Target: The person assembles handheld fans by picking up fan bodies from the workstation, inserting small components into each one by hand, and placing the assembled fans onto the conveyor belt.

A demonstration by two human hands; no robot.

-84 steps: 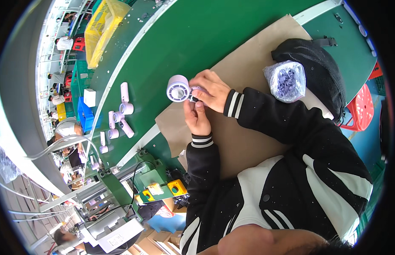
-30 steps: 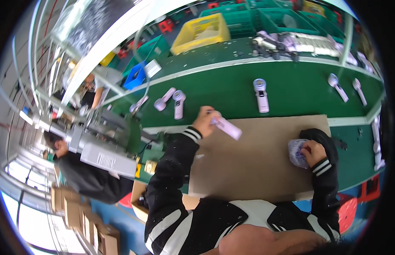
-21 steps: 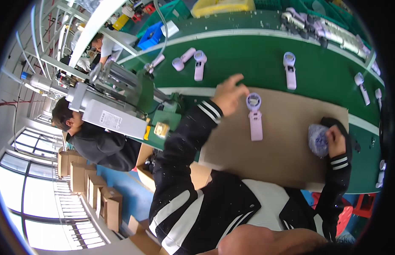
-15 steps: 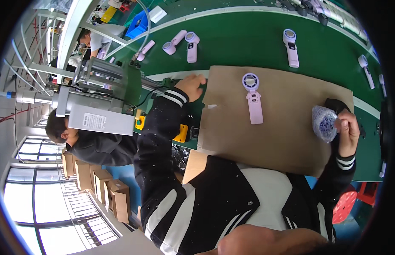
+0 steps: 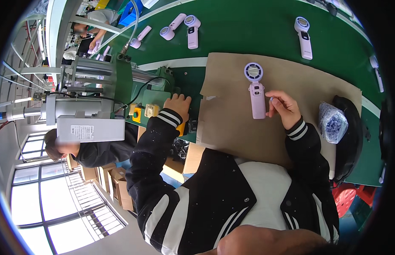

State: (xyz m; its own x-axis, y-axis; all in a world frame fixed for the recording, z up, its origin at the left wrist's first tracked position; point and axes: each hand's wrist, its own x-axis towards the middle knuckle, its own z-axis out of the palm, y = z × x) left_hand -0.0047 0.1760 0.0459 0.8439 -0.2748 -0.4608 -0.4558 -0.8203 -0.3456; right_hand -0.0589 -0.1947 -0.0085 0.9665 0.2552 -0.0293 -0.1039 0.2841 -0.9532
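Observation:
A lilac handheld fan (image 5: pixel 258 100) lies face up on the brown cardboard sheet (image 5: pixel 231 127), its round head away from me. Just right of its handle is my right hand (image 5: pixel 285 111), thumb and forefinger pinching a small pale purple piece (image 5: pixel 272 99) whose kind I cannot make out. My left hand (image 5: pixel 178 106) rests palm down at the edge of the green press machine (image 5: pixel 157 95), fingers spread and holding nothing. On the right of the cardboard sits a clear plastic bag (image 5: pixel 332 123) of small purple parts, against a black bag-like item (image 5: pixel 349 136).
More lilac fans lie on the green belt (image 5: pixel 248 29) beyond the cardboard. A grey box (image 5: pixel 91 129) and yellow button housing (image 5: pixel 136 114) belong to the machine on my left. A co-worker in dark clothes (image 5: pixel 106 148) sits behind it; another person (image 5: pixel 97 21) works at the far left.
My right hand has left the plastic bag and come left to the fan with a small piece in its fingers. My left hand has drawn nearer to me along the machine.

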